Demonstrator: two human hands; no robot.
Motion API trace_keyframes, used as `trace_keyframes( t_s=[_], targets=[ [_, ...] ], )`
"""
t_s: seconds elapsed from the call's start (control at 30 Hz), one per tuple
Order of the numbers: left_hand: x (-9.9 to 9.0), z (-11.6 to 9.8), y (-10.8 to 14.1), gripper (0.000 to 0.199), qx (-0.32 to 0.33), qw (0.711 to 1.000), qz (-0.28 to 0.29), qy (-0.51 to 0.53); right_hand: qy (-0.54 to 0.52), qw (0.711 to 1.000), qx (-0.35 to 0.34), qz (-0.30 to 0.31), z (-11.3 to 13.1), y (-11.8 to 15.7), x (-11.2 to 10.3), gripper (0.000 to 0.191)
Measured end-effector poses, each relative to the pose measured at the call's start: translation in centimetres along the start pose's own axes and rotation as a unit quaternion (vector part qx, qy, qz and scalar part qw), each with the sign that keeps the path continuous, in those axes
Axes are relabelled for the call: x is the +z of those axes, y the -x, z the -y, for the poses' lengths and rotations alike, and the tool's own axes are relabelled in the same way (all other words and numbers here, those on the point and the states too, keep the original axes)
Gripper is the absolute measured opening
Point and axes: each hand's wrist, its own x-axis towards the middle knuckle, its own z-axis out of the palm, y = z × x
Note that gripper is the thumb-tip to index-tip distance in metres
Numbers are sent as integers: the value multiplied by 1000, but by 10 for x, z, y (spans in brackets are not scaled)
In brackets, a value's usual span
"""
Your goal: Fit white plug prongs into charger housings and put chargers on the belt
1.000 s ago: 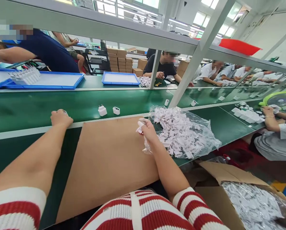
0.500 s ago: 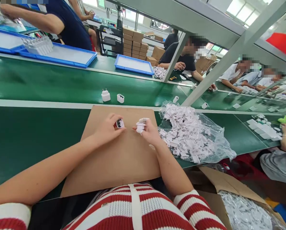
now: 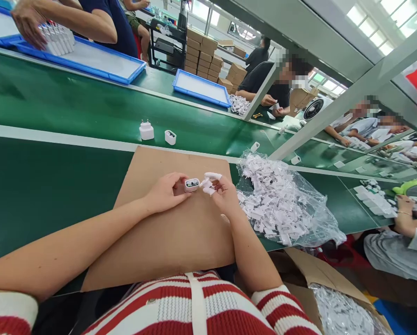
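My left hand [image 3: 167, 191] grips a white charger housing [image 3: 192, 185] by its left side, its open end facing up with a dark green board visible inside. Close beside the housing's right edge, a small white plastic piece [image 3: 206, 184] is pinched in my right hand [image 3: 225, 194], which wears white finger cots. Whether piece and housing touch, I cannot tell. Both hands are over a brown cardboard sheet [image 3: 170, 242]. To the right, loose white plastic parts [image 3: 278, 200] lie heaped on a clear plastic bag [image 3: 320, 221].
Beyond the cardboard, a pronged charger [image 3: 146, 130] and an open housing [image 3: 170, 137] stand on the green belt [image 3: 100, 111]. Blue trays [image 3: 201, 88] line the far side, where co-workers sit. A slanted metal post [image 3: 320, 116] rises at right. Below it, a carton [image 3: 299, 274] holds bagged parts.
My left hand has moved right and turned the housing's opening upward. Now the housing is close beside the white piece in my right hand. The view has tilted slightly.
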Motion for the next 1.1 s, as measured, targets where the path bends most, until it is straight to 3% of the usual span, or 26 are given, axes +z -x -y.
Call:
trace_keyframes(
  t_s=[0.13,0.33,0.43,0.57,0.87,1.1],
  targets=[
    [5,-2,-1,45,7,1000,-12,2,117,991,-70,12,8,1,-2,45],
    [13,-1,-1,43,27,999,-26,7,248,965,-81,20,18,0,8,30],
    [16,1,-3,45,41,999,-32,11,237,967,-82,39,18,-3,13,28],
    [16,0,-4,39,62,998,-21,23,226,969,-99,19,18,-4,16,30],
    [15,3,-7,34,64,998,-1,25,312,940,-121,66,18,-5,21,35],
    [12,0,-7,35,74,997,-1,31,388,909,-111,104,35,-11,26,37]
  ],
)
